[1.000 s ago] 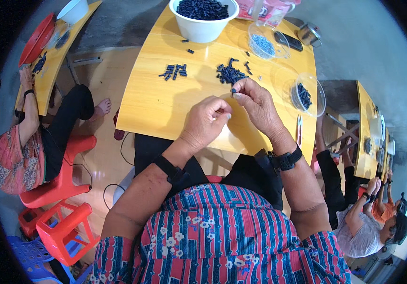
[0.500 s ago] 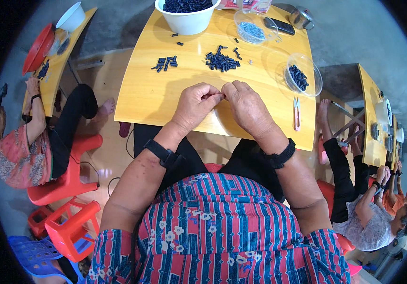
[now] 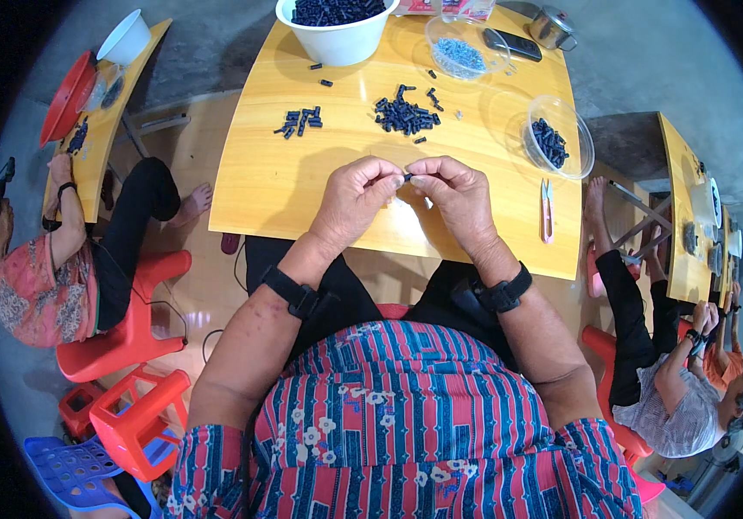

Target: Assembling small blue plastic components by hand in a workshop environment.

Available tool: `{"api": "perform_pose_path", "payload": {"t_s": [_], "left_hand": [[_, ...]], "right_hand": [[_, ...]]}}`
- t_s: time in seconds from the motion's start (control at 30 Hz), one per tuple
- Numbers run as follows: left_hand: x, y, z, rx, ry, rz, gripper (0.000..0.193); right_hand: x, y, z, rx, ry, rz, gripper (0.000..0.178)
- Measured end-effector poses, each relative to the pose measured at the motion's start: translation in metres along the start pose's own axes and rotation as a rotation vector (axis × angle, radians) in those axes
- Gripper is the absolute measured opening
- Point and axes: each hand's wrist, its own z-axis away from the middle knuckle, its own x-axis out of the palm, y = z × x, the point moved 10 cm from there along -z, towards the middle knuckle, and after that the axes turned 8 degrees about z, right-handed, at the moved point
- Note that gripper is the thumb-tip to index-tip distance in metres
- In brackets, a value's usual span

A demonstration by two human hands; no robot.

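Above the near part of the yellow table (image 3: 259,195), my left hand (image 3: 354,201) and my right hand (image 3: 458,201) face each other. A small black cylindrical piece (image 3: 408,177) is pinched between their thumbs and forefingers, one end in each hand. Beyond my fingers lies a loose pile of similar black pieces (image 3: 401,114), with one single piece (image 3: 420,140) at its near side. To the left is a smaller group of black pieces (image 3: 300,121). Something tiny and whitish shows under my right fingers, too small to name.
A white tub (image 3: 341,43) of black pieces stands at the back. On the right are a clear bowl of bluish bits (image 3: 460,56), a clear bowl of black pieces (image 3: 551,143), thread snips (image 3: 547,212), a phone (image 3: 511,43) and a metal mug (image 3: 553,28). People sit at tables either side.
My right hand has turned and its fingertips have drawn slightly apart from my left, so the black piece now shows between them. A single piece now shows at the pile's near side.
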Motion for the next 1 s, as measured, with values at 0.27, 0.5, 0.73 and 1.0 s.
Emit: {"api": "perform_pose_path", "payload": {"t_s": [0.27, 0.5, 0.73, 1.0], "left_hand": [[0.004, 0.015, 0.007, 0.051, -0.005, -0.105, 0.007], [0.005, 0.012, 0.005, 0.029, 0.005, 0.018, 0.009], [0.005, 0.009, 0.005, 0.011, -0.027, -0.013, 0.006], [0.005, 0.010, 0.006, -0.020, -0.021, 0.027, 0.006]], "right_hand": [[0.007, -0.033, 0.004, -0.382, 0.052, 0.391, 0.004], [-0.039, -0.017, -0.019, -0.222, 0.244, 0.402, 0.012], [-0.068, -0.059, -0.048, -0.451, 0.369, 0.927, 0.012], [-0.078, -0.037, -0.076, -0.210, 0.370, 0.877, 0.014]]}}
